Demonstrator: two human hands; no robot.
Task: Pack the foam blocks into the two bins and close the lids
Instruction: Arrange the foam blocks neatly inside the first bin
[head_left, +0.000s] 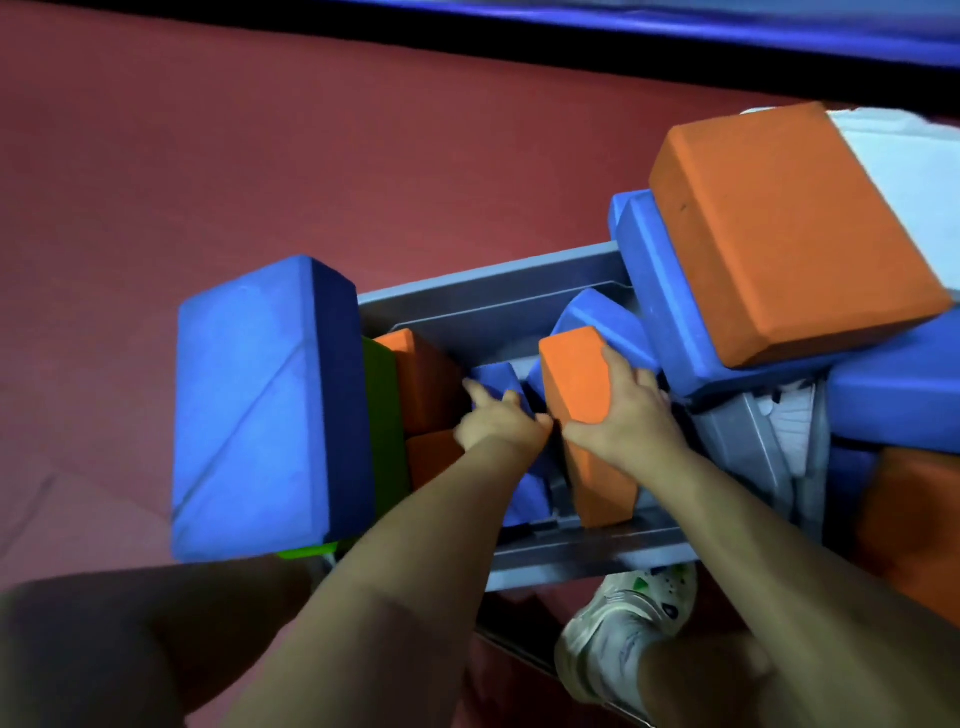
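Both hands reach down into the grey bin (519, 291) standing on the red floor (260, 156); the right hand (623, 415) grips a long orange foam block (576, 374), fingers curled over its upper end, the block standing tilted inside the bin with its lower end near the front wall; the left hand (498, 421) rests on a small blue foam block (493, 379) just beside it, forefinger stretched out, the other fingers curled on the block. At the bin's left end a large blue foam block (260, 410) stands upright against a green block (382, 415) and two orange ones (426, 379). A big orange foam block (789, 228) lies tilted on a blue slab (660, 291) at the right end. A white shoe (618, 629) shows below the bin.
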